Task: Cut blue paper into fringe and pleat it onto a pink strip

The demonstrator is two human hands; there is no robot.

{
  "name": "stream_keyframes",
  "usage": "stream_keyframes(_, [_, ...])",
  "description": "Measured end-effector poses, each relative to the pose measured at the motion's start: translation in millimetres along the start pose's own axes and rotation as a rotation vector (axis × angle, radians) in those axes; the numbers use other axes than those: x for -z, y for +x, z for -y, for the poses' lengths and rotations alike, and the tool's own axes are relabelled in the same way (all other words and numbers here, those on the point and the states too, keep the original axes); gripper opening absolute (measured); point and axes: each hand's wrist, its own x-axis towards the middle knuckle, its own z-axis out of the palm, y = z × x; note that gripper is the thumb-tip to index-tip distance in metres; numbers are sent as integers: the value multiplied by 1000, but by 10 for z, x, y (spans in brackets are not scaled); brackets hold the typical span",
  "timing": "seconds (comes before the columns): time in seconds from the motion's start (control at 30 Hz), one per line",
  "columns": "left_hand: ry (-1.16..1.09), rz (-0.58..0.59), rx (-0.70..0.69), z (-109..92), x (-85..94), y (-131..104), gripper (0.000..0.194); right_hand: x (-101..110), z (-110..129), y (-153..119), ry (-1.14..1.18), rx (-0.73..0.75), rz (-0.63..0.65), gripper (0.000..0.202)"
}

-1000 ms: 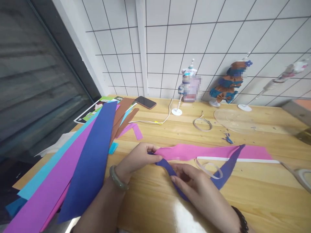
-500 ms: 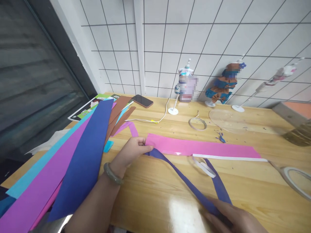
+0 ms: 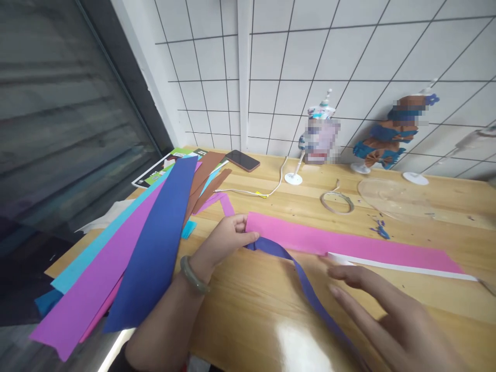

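My left hand [image 3: 236, 232] is closed at the left end of a wide pink paper strip [image 3: 349, 243], its thumb pressing the end of a narrow dark blue strip [image 3: 306, 281] against it. From there the blue strip curves down and right across the table, passing out of view at the bottom. A white tape strip [image 3: 403, 265] runs along the right part of the pink strip's lower edge. My right hand [image 3: 395, 315] is open, thumb and forefinger apart, just below the tape's left end; whether a fingertip touches it I cannot tell.
To the left lie long dark blue [image 3: 155, 243], purple [image 3: 93, 294] and light blue strips. A phone [image 3: 243, 160], a white cord [image 3: 248, 192] and a tape ring [image 3: 337, 202] lie farther back. Small dress forms on stands [image 3: 293, 179] line the tiled wall.
My right hand has let go of the blue strip and moved up toward the white tape's left end. My left hand keeps its hold. The view has shifted left.
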Motion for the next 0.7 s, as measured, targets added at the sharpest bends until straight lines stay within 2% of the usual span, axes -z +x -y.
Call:
stream_keyframes(0.07, [8,35,-21,-2,11,-13,26,-170,261,159,10,75,37,30])
stream_keyframes(0.1, [11,60,-28,-8,15,-21,26,-259,369,227,12,69,98,28])
stream_keyframes(0.2, [8,139,-40,-39,18,-43,30,-504,550,369,-25,97,100,24])
stream_keyframes(0.33, [-7,185,-22,-63,15,-62,36,-695,527,430,-101,116,113,15])
stream_keyframes(0.43, [-16,195,-9,-56,17,-68,36,-729,458,436,-66,140,70,20])
stream_keyframes(0.5, [-7,193,-9,-46,23,-69,33,-723,426,435,-24,88,64,22])
stream_keyframes(0.63, [50,162,-3,-34,38,-64,26,-708,392,423,39,-52,159,14])
stream_keyframes(0.7, [82,153,-18,-40,44,-63,22,-701,384,415,43,-66,137,12])
